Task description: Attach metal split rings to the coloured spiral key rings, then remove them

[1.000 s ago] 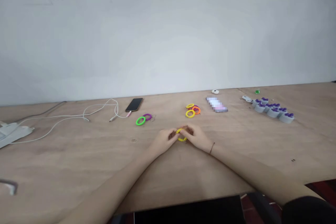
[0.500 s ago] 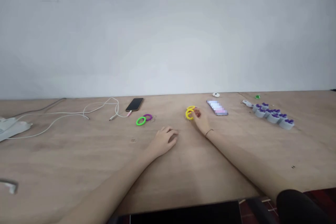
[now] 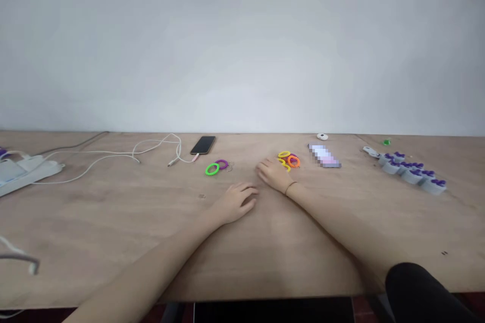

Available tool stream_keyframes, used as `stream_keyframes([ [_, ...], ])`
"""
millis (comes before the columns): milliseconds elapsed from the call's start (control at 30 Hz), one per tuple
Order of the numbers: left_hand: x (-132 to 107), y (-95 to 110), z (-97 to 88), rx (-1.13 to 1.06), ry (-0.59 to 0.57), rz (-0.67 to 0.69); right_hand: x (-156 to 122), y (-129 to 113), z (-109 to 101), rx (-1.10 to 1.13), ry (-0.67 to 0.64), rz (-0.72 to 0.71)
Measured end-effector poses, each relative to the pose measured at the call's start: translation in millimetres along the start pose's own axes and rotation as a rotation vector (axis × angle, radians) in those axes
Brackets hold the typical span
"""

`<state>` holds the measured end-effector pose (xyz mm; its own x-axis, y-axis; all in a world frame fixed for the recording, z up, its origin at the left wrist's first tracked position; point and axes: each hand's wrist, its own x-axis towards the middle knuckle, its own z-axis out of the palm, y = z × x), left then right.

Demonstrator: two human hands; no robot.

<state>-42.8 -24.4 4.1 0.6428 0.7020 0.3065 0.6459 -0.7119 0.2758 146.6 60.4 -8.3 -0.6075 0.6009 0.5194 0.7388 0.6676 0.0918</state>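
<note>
My left hand (image 3: 237, 203) lies on the wooden table (image 3: 242, 257), palm down with its fingers stretched out and nothing in it. To its right and slightly farther off, my right hand (image 3: 273, 174) rests with fingers extended leftward; they are a little blurred, and nothing shows in them. Just beyond the right hand sits a cluster of coiled rings: a yellow coil ring (image 3: 284, 154), an orange coil ring (image 3: 293, 161), a purple one partly covered and another yellow one partly hidden by the hand. Farther left lie a green coil ring (image 3: 212, 169) and a purple coil ring (image 3: 222, 164).
A dark phone (image 3: 203, 145) is joined to a white cable (image 3: 178, 151). At left stands a white power strip (image 3: 41, 170). Right of the rings are a lit phone (image 3: 324, 156), a small white case (image 3: 322, 137) and several grey-white cups with purple tops (image 3: 412, 176).
My right hand has let go of the yellow coil ring and moved left, uncovering the orange ring. The left hand has stayed in place. The view has turned slightly left.
</note>
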Motion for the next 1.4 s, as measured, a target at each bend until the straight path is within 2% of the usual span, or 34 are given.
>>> stream_keyframes([
  [67, -1.4, -1.9, -0.2, 0.003, -0.011, -0.004, 17.6, -13.8, 1.6, -0.032, -0.128, -0.098],
  [133, -0.9, -2.2, 0.7, 0.004, -0.022, -0.008, 38.1, -23.2, 4.8, -0.062, -0.212, -0.119],
  [300, 2.2, 1.2, 3.0, -0.022, -0.030, -0.016, 79.8, -32.4, 17.4, -0.064, -0.276, -0.147],
  [467, 1.6, 2.6, 3.0, -0.036, -0.030, -0.005, 90.9, -32.3, 25.9, -0.079, -0.348, -0.164],
  [600, 2.2, 2.7, 2.8, -0.027, -0.020, -0.023, 81.2, -26.3, 20.6, -0.087, -0.352, -0.155],
  [733, 4.2, 2.3, 1.4, -0.052, 0.017, -0.054, 54.6, -20.5, 10.4, -0.085, -0.304, -0.112],
  [867, 5.6, -2.0, 1.0, -0.100, 0.143, -0.228, 15.5, -21.2, 1.1, -0.058, -0.209, 0.014],
  [933, 6.6, -4.7, 1.5, -0.146, 0.212, -0.307, -2.8, -23.9, -4.1, 0.076, -0.103, 0.087],
  [1033, 8.2, -6.0, 1.7, -0.185, 0.256, -0.314, -21.6, -30.4, -11.9, 0.330, -0.019, 0.093],
  [1200, 8.9, -2.3, -0.5, -0.179, 0.237, -0.234, -30.4, -42.1, -18.2, 0.591, 0.001, 0.108],
  [1400, 8.4, -2.9, -4.2, -0.121, 0.208, -0.271, -28.5, -50.7, -20.8, 0.716, 0.023, 0.151],
])
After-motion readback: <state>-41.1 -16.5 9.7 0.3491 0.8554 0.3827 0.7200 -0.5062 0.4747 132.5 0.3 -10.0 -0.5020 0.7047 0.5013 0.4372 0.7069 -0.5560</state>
